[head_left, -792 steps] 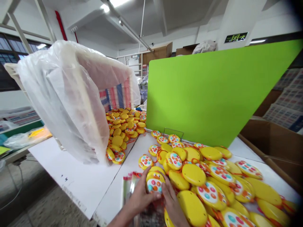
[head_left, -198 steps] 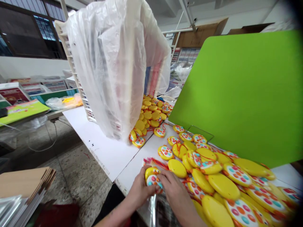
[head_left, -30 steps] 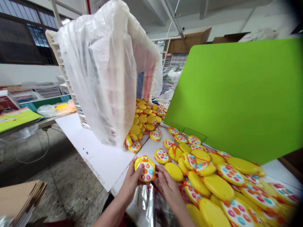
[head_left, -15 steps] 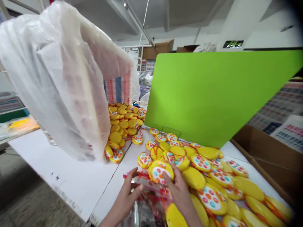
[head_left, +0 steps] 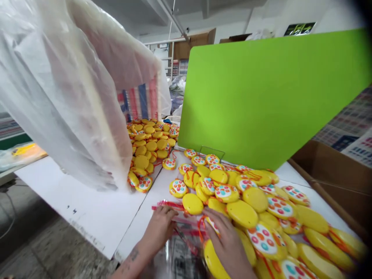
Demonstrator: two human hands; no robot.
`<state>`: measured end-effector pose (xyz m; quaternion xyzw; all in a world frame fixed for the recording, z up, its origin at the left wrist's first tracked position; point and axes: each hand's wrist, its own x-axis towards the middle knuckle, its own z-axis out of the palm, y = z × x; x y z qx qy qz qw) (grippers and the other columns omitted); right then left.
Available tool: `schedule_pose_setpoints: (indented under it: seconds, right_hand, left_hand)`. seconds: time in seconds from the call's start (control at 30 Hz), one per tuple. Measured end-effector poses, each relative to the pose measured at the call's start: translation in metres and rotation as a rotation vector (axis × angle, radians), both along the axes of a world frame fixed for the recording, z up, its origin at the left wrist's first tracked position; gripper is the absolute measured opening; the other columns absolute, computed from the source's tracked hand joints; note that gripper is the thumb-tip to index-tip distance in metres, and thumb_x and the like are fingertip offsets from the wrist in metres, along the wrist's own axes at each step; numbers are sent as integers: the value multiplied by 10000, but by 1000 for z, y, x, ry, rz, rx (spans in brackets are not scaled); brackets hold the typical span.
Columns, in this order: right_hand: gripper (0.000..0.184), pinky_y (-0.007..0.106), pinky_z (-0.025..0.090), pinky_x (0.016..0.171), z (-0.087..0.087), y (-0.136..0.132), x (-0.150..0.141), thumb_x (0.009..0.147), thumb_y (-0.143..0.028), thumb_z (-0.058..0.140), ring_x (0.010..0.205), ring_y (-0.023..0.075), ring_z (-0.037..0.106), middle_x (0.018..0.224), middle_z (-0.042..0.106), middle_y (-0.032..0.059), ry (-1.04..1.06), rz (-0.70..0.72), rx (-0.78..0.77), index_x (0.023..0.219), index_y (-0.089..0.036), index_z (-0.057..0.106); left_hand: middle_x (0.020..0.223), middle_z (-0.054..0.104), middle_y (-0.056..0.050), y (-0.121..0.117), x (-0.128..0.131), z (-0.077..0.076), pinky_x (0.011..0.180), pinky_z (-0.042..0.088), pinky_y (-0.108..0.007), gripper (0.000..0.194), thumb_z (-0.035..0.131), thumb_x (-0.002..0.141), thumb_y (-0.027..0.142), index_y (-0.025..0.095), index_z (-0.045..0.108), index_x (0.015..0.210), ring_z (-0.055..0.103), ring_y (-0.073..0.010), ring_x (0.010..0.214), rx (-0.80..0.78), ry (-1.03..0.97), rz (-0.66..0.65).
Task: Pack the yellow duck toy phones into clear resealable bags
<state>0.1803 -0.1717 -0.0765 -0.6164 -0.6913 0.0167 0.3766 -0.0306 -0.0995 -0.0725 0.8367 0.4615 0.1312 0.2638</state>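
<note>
My left hand (head_left: 163, 226) has its fingers curled at the pink-edged top of a clear plastic bag (head_left: 177, 248), apparently gripping it. The bag lies at the table's front. My right hand (head_left: 225, 240) hovers over the near pile, thumb and fingers apart around a partly hidden yellow oval piece with a dotted white face (head_left: 212, 224); contact is hard to judge. Just beyond both hands, a plain yellow oval piece (head_left: 193, 204) lies back up. Several similar pieces with orange cords (head_left: 264, 240) are heaped to the right. A dotted piece (head_left: 178, 188) rests at the pile's left.
A large whitish plastic-covered bag (head_left: 95, 100) with a striped lining stands open at left, with yellow pieces (head_left: 142, 151) spilling out. A green board (head_left: 261, 104) leans behind the near pile. At right is a cardboard box (head_left: 331, 186). The white table (head_left: 95, 213) has a seam.
My right hand has lowered and no longer holds up the dotted piece. A plain yellow back now shows about where it was. My left fingers have curled onto the bag's edge. The view has shifted.
</note>
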Motion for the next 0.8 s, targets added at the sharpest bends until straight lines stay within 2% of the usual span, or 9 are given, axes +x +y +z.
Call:
schedule_pose_setpoints:
  seconds: [0.1, 0.17, 0.27, 0.33, 0.43, 0.5, 0.57, 0.7, 0.8]
  right_hand:
    - [273, 336, 535, 875, -13, -9, -26, 909, -224, 445, 1029, 177, 626, 1100, 675, 40, -86, 133, -77, 1135, -251, 596]
    - [267, 333, 548, 852, -18, -13, -37, 899, -219, 458, 1009, 178, 639, 1091, 681, 38, -132, 164, -99, 1122, -244, 603]
    - [275, 313, 562, 817, -21, -17, -43, 892, -220, 461, 989, 177, 654, 1078, 692, 38, -163, 168, -55, 1124, -240, 607]
    - [277, 307, 564, 814, -21, -20, -40, 893, -233, 462, 990, 179, 659, 1082, 696, 37, -169, 162, -15, 1127, -243, 610]
    - [268, 306, 568, 811, -19, -25, -31, 906, -264, 457, 983, 180, 665, 1074, 704, 35, -171, 126, 21, 1119, -244, 618]
    - [256, 293, 572, 801, -18, -27, -28, 909, -277, 461, 971, 175, 671, 1055, 713, 30, -175, 109, 43, 1102, -242, 625]
    - [245, 276, 573, 795, -17, -27, -30, 905, -277, 474, 960, 168, 676, 1043, 717, 25, -179, 126, 60, 1093, -242, 628]
    - [252, 260, 569, 795, -14, -25, -41, 888, -231, 488, 948, 160, 678, 1040, 713, 26, -149, 203, 31, 1101, -247, 622]
    - [270, 259, 561, 815, -13, -23, -46, 874, -197, 492, 965, 159, 671, 1061, 704, 27, -119, 262, -17, 1105, -258, 619]
  left_hand:
    - [1189, 619, -56, -6, 1, -16, 1017, 335, -479, 231, 583, 837, 212, 251, 656, 1052, 494, -268, 1137, 67, 107, -76]
    - [1183, 625, -44, -10, 3, -26, 1056, 251, -545, 152, 574, 861, 259, 252, 659, 987, 483, -273, 1156, 118, 143, -92]
    - [1117, 647, -38, -13, -1, -29, 1078, 190, -567, 130, 512, 901, 242, 233, 632, 951, 508, -250, 1126, 188, 155, -76]
    - [1039, 658, -35, -12, -12, -24, 1062, 247, -522, 143, 474, 914, 210, 223, 613, 948, 543, -227, 1057, 227, 144, -2]
    - [964, 645, -50, -7, -40, -15, 912, 402, -379, 193, 393, 935, 180, 196, 583, 970, 579, -202, 936, 224, 148, 227]
    - [971, 631, -74, -6, -61, -13, 780, 432, -314, 237, 325, 943, 159, 169, 554, 1000, 595, -198, 891, 192, 205, 376]
    - [953, 633, -85, -8, -77, -13, 700, 419, -305, 272, 281, 928, 111, 150, 530, 1032, 613, -205, 837, 155, 323, 468]
    - [878, 658, -67, -18, -88, -13, 711, 390, -340, 291, 280, 927, 121, 171, 556, 1006, 621, -232, 822, 170, 506, 512]
    - [961, 664, -75, -24, -82, -11, 769, 390, -349, 258, 352, 943, 243, 197, 573, 1068, 607, -240, 920, 212, 482, 511]
